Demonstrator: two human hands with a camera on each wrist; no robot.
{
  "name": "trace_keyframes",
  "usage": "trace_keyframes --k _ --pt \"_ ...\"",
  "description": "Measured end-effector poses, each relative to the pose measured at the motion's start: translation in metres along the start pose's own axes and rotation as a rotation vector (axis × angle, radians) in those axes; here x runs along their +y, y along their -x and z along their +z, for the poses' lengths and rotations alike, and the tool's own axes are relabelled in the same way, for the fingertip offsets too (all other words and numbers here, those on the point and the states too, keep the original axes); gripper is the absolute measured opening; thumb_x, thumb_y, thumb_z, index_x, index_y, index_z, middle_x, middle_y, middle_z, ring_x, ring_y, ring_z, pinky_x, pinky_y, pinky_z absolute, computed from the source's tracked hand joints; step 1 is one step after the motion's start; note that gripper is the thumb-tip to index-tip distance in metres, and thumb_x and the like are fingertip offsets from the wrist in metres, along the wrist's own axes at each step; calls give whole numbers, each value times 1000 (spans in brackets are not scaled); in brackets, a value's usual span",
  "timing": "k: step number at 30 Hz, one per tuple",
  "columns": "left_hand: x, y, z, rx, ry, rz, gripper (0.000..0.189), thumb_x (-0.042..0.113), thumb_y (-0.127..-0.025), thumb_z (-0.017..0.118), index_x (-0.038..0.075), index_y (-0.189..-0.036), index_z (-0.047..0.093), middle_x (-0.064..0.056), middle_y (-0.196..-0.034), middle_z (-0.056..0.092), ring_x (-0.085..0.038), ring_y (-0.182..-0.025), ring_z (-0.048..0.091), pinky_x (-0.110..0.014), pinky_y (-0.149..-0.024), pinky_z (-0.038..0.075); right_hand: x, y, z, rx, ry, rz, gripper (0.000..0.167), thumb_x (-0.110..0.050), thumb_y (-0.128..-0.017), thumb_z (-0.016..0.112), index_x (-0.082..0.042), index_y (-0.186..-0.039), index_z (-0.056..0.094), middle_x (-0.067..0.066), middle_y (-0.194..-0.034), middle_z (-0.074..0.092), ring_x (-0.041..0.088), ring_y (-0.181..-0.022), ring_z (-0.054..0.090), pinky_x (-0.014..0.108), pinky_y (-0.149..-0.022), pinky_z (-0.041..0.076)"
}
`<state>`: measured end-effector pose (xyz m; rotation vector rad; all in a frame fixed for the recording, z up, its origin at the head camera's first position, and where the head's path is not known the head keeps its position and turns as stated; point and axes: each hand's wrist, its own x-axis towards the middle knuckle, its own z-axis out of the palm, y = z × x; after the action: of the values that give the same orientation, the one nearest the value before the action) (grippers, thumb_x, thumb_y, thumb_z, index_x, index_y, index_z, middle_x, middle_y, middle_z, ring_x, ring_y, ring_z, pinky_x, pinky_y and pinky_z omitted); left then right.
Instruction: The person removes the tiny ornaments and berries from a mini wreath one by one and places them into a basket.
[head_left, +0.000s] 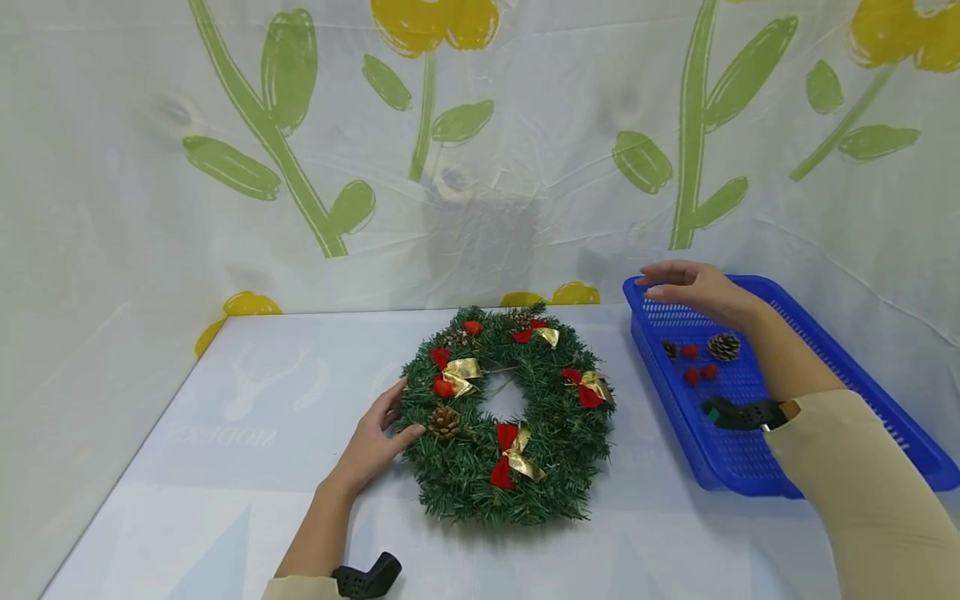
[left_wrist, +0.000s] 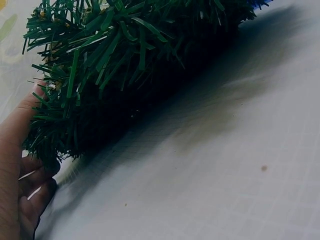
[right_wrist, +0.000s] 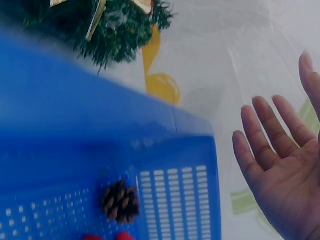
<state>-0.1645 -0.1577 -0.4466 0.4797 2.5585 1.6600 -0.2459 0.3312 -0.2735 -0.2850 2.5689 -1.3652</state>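
Observation:
A green Christmas wreath lies on the white table, decorated with red and gold bows, pine cones and red balls. My left hand grips its left edge, thumb toward the top near a pine cone. In the left wrist view, the fingers of that hand bend in under the wreath's needles. Over the back left part of a blue basket, my right hand hovers with its fingers extended. The right wrist view shows its bare palm, with nothing held.
Inside the basket are a larger pine cone, a smaller pine cone and several red balls. A white curtain with printed yellow flowers and green leaves hangs behind the table.

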Motion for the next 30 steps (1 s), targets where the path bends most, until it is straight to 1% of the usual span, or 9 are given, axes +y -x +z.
trace_keyframes --k 4,11,13,16,18,20,23,25,30 --pt "0 0 0 0 0 5 76 28 -89 67 22 -151 24 -14 -153 27 -39 -136 32 -52 -110 33 -3 -8 7 -7 -8 -22 51 -23 -94 60 -7 -139 44 16 -138 50 0 -108 55 47 -107 37" --pt "0 -1 0 1 -1 10 76 28 -89 67 21 -151 24 -14 -153 27 -38 -137 32 -52 -110 32 -9 -21 18 -25 -55 -49 51 -21 -94 60 -6 -140 44 5 -131 56 5 -109 57 45 -107 39" --pt "0 -1 1 4 -2 8 76 28 -89 67 21 -151 25 -14 -153 27 -38 -136 32 -52 -110 33 -11 -25 21 -29 -75 -56 51 -21 -94 60 -7 -140 43 6 -132 55 5 -108 58 38 -105 42" --pt "-1 -1 1 2 -4 9 76 28 -89 67 21 -151 24 -15 -153 27 -39 -136 32 -52 -110 33 -12 -30 26 -26 -96 -74 51 -20 -94 59 -6 -141 42 6 -132 54 4 -108 58 24 -98 46" --pt "-2 -1 1 -1 -3 6 76 28 -89 67 20 -151 24 -15 -153 26 -39 -136 32 -52 -110 33 -13 -32 29 -22 -108 -80 51 -19 -94 59 -6 -141 42 7 -133 54 4 -109 57 22 -96 45" --pt "-2 -1 2 -6 -1 4 76 28 -89 67 21 -151 24 -15 -153 26 -38 -137 31 -52 -110 32 -14 -35 32 -15 -110 -86 51 -19 -94 59 -6 -140 43 8 -133 54 6 -112 55 26 -99 44" --pt "-2 -1 2 -5 -1 1 76 28 -89 67 21 -151 24 -14 -153 27 -38 -137 31 -51 -111 32 -17 -39 38 -16 -121 -94 52 -19 -93 60 -7 -140 43 11 -135 52 11 -118 51 40 -107 39" --pt "-2 -1 1 0 -4 3 76 28 -89 67 21 -151 24 -14 -153 27 -38 -137 32 -51 -110 32 -20 -43 43 -22 -122 -106 53 -20 -93 61 -7 -141 42 15 -138 50 14 -120 50 46 -109 36" --pt "-1 -1 1 3 -11 7 76 28 -89 67 19 -151 24 -16 -153 27 -39 -136 32 -51 -110 33 -24 -52 54 -66 -120 -134 55 -18 -94 58 -3 -143 38 22 -141 44 8 -112 54 48 -107 37"
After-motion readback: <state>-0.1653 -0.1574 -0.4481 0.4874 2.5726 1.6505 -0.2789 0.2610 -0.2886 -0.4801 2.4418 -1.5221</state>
